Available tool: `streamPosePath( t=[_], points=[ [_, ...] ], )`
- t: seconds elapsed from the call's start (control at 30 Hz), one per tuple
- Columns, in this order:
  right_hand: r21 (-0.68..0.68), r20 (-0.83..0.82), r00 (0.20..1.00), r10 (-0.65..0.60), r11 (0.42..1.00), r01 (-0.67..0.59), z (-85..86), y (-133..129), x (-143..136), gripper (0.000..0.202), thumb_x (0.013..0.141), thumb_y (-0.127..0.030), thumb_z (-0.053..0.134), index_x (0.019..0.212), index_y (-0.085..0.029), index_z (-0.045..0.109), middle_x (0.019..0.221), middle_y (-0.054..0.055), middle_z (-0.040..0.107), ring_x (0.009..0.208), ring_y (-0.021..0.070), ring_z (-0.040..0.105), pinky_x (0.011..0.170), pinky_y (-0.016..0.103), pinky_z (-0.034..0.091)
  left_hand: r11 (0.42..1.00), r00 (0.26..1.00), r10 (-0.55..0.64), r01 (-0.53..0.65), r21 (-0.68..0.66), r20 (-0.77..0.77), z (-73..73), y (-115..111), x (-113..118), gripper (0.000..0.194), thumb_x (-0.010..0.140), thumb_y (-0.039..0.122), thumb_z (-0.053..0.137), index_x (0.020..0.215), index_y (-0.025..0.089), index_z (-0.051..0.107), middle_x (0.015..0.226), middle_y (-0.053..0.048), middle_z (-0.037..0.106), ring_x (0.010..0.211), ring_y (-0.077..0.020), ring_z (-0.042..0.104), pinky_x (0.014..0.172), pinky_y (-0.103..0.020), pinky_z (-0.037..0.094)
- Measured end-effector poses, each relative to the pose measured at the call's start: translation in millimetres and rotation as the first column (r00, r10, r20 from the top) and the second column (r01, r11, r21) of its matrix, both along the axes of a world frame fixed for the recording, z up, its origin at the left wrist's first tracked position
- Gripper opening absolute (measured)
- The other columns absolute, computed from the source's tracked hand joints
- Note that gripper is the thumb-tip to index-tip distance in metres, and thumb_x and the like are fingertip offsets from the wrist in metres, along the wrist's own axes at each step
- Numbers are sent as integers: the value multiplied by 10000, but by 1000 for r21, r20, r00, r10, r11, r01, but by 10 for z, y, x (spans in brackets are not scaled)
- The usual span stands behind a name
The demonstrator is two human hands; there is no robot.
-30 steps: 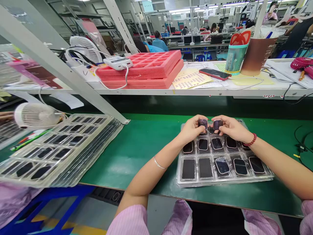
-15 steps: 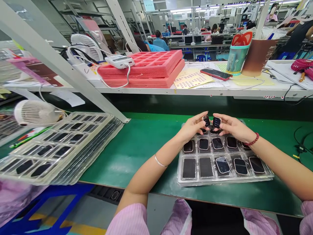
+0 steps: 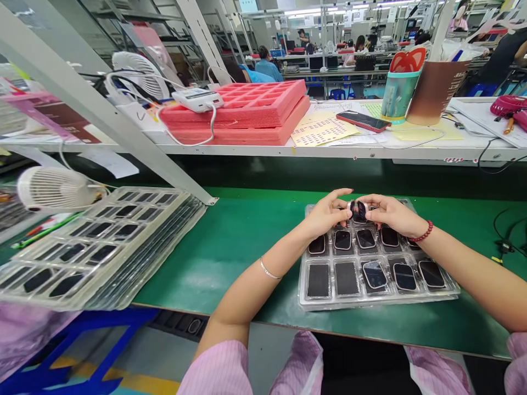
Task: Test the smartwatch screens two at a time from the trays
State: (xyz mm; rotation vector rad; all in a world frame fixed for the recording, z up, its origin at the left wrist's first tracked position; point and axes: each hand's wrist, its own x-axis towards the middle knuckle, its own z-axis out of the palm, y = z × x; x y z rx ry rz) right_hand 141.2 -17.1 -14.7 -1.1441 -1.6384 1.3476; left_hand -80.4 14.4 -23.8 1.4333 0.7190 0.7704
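Note:
Over the back part of a clear plastic tray [image 3: 307, 303], my left hand [image 3: 329, 211] pinches a small dark watch-like piece [image 3: 351, 207]. Close beside it, my right hand [image 3: 387, 214] grips a second such piece [image 3: 361, 209], turned partly edge-on. The two pieces are very near each other; whether they touch I cannot tell. Several rounded-square dark watch faces lie in the tray's compartments, such as one [image 3: 374, 274] in the front row. Two front-left compartments [image 3: 318, 281] show only a flat dark bottom. My hands hide part of the back row.
A stack of similar filled trays [image 3: 102, 236] stands on the left of the green table [image 3: 230, 241], by a white fan [image 3: 60, 189]. Above runs a shelf [image 3: 329, 152] with red foam trays [image 3: 247, 118], a phone [image 3: 363, 121] and a cup [image 3: 400, 96]. Black cables [image 3: 505, 244] lie at right.
Both held pieces have been turned from facing me to more edge-on, and my hands have come slightly closer together. The view has shifted a little.

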Motion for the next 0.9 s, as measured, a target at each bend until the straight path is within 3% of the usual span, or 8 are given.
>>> streamPosePath(
  t=[0.67,0.77,0.9],
  points=[
    [-20,-42,999,10,1000,-10,-28,-3,-2,436,788,-304,768,1193,-172,672,1098,82,707,673,115,593,521,229,522,1000,1000,12,-11,-22,2,13,-10,13,687,717,329,803,1320,178,512,947,-24,653,587,-57,600,531,-186,433],
    [-73,-98,994,-43,997,36,-40,5,6,430,795,-280,764,1204,-181,678,1083,82,718,737,138,669,582,243,570,998,999,46,-46,-39,-26,23,-13,19,608,761,306,762,1306,148,544,986,-71,682,674,-115,676,517,-181,431],
    [-161,-174,972,-158,978,131,-51,30,13,435,800,-179,714,1232,-211,668,1131,80,727,902,185,743,663,252,613,993,995,94,-95,-63,-26,25,-19,45,468,769,162,678,1229,133,593,1091,-108,706,865,-173,716,628,-205,518]
  ],
)
